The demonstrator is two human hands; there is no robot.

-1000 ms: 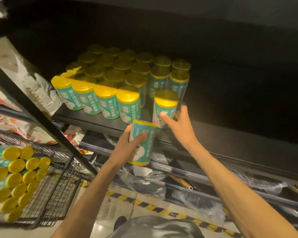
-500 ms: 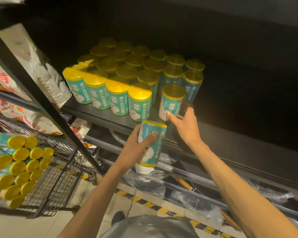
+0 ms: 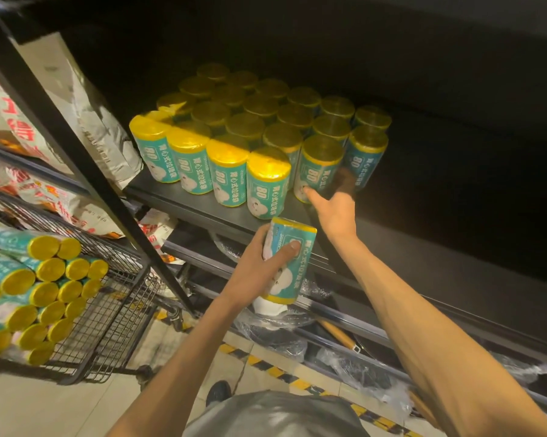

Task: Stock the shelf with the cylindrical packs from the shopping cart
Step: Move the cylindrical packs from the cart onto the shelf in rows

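On the dark shelf (image 3: 183, 200) stood a block of teal packs (image 3: 253, 134) with yellow caps, upright and touching in tight rows; the rows farther back sank into shadow, so only their caps showed and their labels could not be read. Left of them a pale sack (image 3: 86, 115) leaned behind a black upright, its print partly cut off. The right hand (image 3: 336, 209) reached up to the shelf edge at the end pack (image 3: 317, 168) of the second row, thumb on its lower label and fingers curving round its far side, where they blurred into the dark; how firmly it gripped was hard to tell. The right arm ran straight from the lower right corner. The left hand (image 3: 259, 266) was lower, just below the shelf edge, wrapped round a held pack (image 3: 286, 260) that tilted slightly, cap up, thumb across its label; the fingers behind were hidden. At lower left the wire cart (image 3: 108, 313) held more packs (image 3: 42, 298) lying on their sides, caps outward, the pile cut off by the frame edge. Lower shelves showed crumpled plastic wrap (image 3: 275, 329), its contents unclear.
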